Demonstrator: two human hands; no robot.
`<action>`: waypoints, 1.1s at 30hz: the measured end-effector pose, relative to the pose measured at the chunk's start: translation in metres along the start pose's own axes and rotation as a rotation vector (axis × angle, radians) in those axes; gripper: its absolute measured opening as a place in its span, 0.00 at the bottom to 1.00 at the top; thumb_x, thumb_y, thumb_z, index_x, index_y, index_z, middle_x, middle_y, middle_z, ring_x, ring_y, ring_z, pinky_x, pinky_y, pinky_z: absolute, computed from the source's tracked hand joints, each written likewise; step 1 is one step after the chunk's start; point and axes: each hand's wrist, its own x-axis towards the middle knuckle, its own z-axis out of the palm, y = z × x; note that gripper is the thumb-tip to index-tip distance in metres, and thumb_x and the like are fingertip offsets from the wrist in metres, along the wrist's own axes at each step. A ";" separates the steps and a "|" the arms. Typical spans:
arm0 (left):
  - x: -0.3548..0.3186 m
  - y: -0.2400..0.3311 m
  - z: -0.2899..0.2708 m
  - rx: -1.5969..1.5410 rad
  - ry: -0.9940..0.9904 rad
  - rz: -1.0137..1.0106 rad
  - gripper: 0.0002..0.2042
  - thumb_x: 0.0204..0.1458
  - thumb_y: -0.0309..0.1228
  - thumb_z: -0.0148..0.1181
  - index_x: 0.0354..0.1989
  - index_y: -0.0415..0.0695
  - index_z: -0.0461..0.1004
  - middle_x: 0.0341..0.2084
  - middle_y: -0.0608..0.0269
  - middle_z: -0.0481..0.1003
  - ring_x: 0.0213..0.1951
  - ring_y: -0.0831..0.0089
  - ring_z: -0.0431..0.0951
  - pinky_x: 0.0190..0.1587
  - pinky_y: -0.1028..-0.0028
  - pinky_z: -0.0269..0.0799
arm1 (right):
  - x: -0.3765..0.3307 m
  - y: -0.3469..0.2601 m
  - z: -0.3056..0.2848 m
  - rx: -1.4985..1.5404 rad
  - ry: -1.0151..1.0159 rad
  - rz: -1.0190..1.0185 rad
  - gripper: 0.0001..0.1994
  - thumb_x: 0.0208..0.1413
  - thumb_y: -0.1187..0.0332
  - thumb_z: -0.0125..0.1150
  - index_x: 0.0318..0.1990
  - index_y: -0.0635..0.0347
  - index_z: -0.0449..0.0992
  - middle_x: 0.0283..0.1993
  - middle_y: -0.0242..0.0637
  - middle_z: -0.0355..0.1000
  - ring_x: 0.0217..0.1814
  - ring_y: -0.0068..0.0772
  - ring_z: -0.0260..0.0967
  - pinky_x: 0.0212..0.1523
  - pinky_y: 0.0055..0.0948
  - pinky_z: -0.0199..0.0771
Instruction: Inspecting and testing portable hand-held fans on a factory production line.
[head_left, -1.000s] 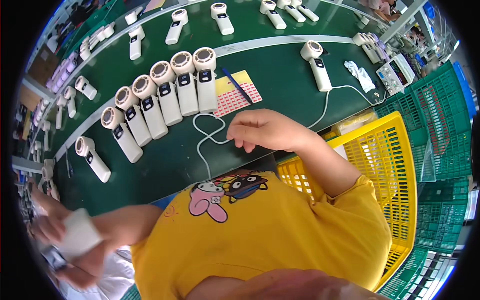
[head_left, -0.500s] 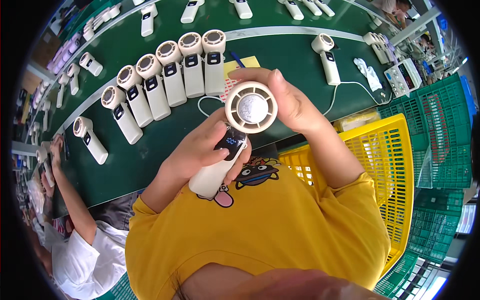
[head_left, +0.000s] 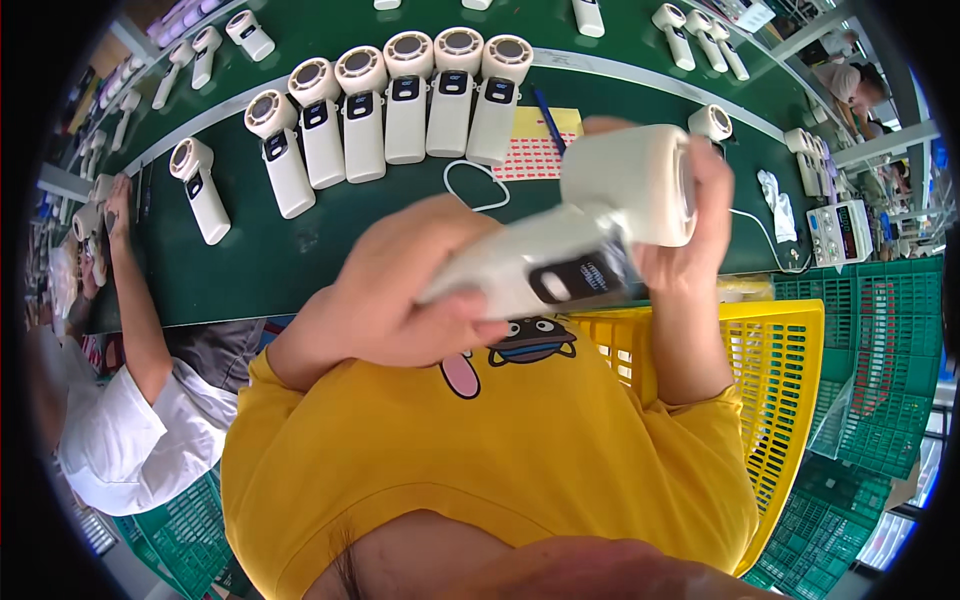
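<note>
While its handle slants lower-left, the fan faces right.

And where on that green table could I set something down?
At near left, the green tabletop is bare between the lone white round-headed device and the left hand. Another gap separates the slim blue pen from the white device at right. Crowded: the row of six white devices, and around the boxy white instrument.

Handheld device, blurred: prob. smooth plastic w/ glossy panel; basket plastic.
</note>
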 end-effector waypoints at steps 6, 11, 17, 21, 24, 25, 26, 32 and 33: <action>0.003 -0.008 0.028 -0.346 0.063 -0.464 0.15 0.42 0.28 0.54 0.39 0.34 0.64 0.27 0.54 0.71 0.19 0.70 0.68 0.23 0.74 0.64 | 0.002 -0.010 -0.019 -0.195 0.302 -0.098 0.14 0.53 0.61 0.45 0.38 0.62 0.69 0.27 0.33 0.68 0.22 0.29 0.61 0.26 0.22 0.64; 0.008 -0.001 0.036 -0.161 0.203 -0.118 0.13 0.45 0.27 0.51 0.38 0.35 0.63 0.26 0.54 0.71 0.15 0.71 0.67 0.21 0.76 0.63 | 0.010 -0.009 -0.014 -0.166 0.461 -0.078 0.13 0.54 0.63 0.46 0.38 0.64 0.71 0.25 0.33 0.68 0.22 0.25 0.61 0.25 0.18 0.62; 0.018 -0.028 0.034 -1.203 0.032 -0.488 0.13 0.49 0.32 0.47 0.39 0.37 0.63 0.21 0.59 0.68 0.15 0.76 0.64 0.20 0.77 0.61 | 0.030 -0.009 -0.003 -0.105 0.559 -0.028 0.12 0.55 0.66 0.47 0.37 0.66 0.72 0.22 0.32 0.68 0.21 0.20 0.62 0.24 0.12 0.59; 0.021 -0.055 0.066 -2.419 -0.350 -0.364 0.18 0.51 0.44 0.42 0.39 0.40 0.63 0.18 0.66 0.63 0.17 0.77 0.61 0.24 0.76 0.59 | 0.046 -0.007 0.015 -0.618 -0.129 -0.132 0.11 0.53 0.68 0.46 0.26 0.64 0.71 0.19 0.32 0.65 0.17 0.22 0.54 0.20 0.20 0.57; 0.031 -0.051 0.074 -2.598 -0.268 -0.268 0.21 0.49 0.53 0.37 0.29 0.46 0.67 0.23 0.66 0.64 0.38 0.58 0.68 0.40 0.67 0.61 | 0.036 -0.001 0.008 -0.812 -0.095 -0.323 0.10 0.54 0.69 0.45 0.27 0.64 0.71 0.18 0.31 0.64 0.15 0.18 0.53 0.18 0.16 0.53; 0.031 -0.057 0.075 -2.495 -0.272 -0.229 0.21 0.48 0.54 0.37 0.28 0.48 0.67 0.26 0.65 0.65 0.47 0.54 0.62 0.48 0.64 0.56 | 0.029 -0.002 0.009 -0.592 0.073 -0.395 0.10 0.54 0.70 0.46 0.30 0.65 0.73 0.18 0.31 0.64 0.17 0.18 0.55 0.20 0.14 0.54; 0.032 -0.060 0.075 -2.389 -0.276 -0.192 0.21 0.48 0.55 0.37 0.27 0.49 0.67 0.28 0.63 0.65 0.55 0.50 0.57 0.56 0.61 0.52 | 0.025 -0.001 0.011 -0.368 0.239 -0.460 0.10 0.54 0.70 0.47 0.33 0.65 0.74 0.19 0.30 0.65 0.19 0.17 0.57 0.23 0.12 0.55; 0.032 -0.064 0.076 -2.371 -0.267 0.097 0.19 0.47 0.54 0.40 0.27 0.52 0.67 0.31 0.64 0.66 0.60 0.53 0.49 0.63 0.57 0.35 | 0.027 0.014 0.009 -0.502 0.260 -0.349 0.10 0.53 0.73 0.46 0.29 0.64 0.75 0.17 0.29 0.64 0.19 0.17 0.56 0.23 0.13 0.55; 0.032 -0.066 0.077 -2.378 -0.277 0.103 0.19 0.47 0.54 0.40 0.27 0.52 0.67 0.31 0.65 0.66 0.60 0.53 0.48 0.63 0.57 0.35 | 0.026 0.015 0.009 -0.503 0.254 -0.345 0.10 0.53 0.73 0.46 0.29 0.65 0.75 0.17 0.29 0.64 0.19 0.17 0.55 0.23 0.13 0.55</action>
